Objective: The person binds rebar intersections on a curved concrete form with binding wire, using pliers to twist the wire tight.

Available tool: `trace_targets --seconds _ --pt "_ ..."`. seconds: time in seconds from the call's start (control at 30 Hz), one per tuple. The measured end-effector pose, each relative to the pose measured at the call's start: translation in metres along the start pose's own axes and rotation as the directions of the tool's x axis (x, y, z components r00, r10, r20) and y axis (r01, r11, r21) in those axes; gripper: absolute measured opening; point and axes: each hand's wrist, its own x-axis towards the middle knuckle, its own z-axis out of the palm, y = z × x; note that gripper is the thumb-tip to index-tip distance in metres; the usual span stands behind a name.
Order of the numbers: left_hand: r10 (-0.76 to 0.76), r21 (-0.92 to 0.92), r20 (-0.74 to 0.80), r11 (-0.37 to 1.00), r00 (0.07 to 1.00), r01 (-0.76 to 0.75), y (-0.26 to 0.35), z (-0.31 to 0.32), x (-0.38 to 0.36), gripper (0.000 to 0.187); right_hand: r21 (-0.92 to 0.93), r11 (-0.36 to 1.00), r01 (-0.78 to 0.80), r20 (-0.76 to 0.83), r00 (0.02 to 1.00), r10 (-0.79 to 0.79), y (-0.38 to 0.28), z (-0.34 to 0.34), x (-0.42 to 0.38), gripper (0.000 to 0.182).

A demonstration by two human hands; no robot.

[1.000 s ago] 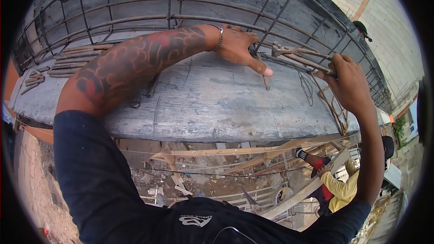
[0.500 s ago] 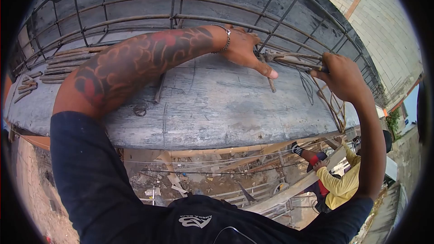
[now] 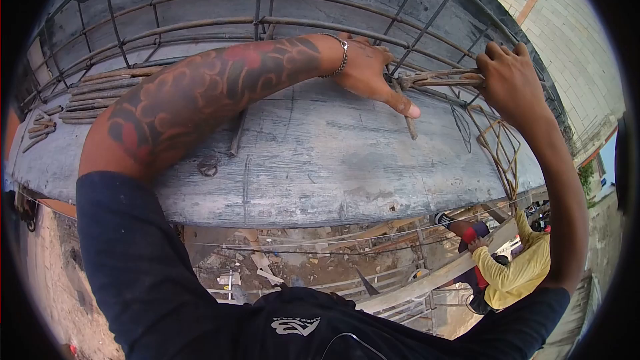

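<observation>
Pincers [image 3: 443,80] lie almost level, jaws toward the left against the steel, their long handles ending in my closed right hand [image 3: 512,83]. My left hand [image 3: 363,70], with a chain bracelet at its wrist, reaches over the lower part of the rebar cage [image 3: 320,23]. Its fingers curl at the bars and are partly hidden. The left thumb lies across a short steel rod [image 3: 411,127], which sticks out toward me just beside the pincer jaws. Whatever sits inside the jaws is too small to make out.
Cut rods [image 3: 90,103] lie stacked at the left of the grey board [image 3: 320,167], near several short pieces [image 3: 40,130]. Bent steel stirrups [image 3: 500,150] and thin wire [image 3: 461,127] are at right. Beyond the board's edge, a person in yellow [image 3: 517,270] is beside a timber beam lower down.
My right hand has risen and moved slightly right, with its knuckles turned upward. The pincer handles look closer together. The view has shifted a little.
</observation>
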Motion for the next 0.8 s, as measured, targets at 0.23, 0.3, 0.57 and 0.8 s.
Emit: trace_targets --seconds 0.23,0.3,0.57,0.8 --pt "0.004 0.088 0.039 0.996 0.999 -0.008 0.001 -0.004 0.0 0.126 -0.191 0.981 -0.044 0.012 0.999 0.047 -0.001 -0.004 0.012 0.018" --pt "-0.013 0.107 0.032 0.994 0.999 0.009 0.003 -0.003 0.0 0.126 -0.359 0.933 0.001 -0.28 0.954 -0.109 -0.002 -0.001 -0.001 0.016" --pt "0.003 0.03 0.034 1.0 0.999 -0.004 -0.001 -0.007 0.003 0.126 -0.016 0.995 0.097 0.05 0.994 -0.096 0.005 -0.027 -0.012 0.009" --pt "-0.005 0.004 0.061 1.0 0.998 0.005 -0.001 -0.007 0.003 0.126 -0.442 0.88 0.176 -0.242 0.921 -0.306 0.018 -0.003 0.012 0.009"
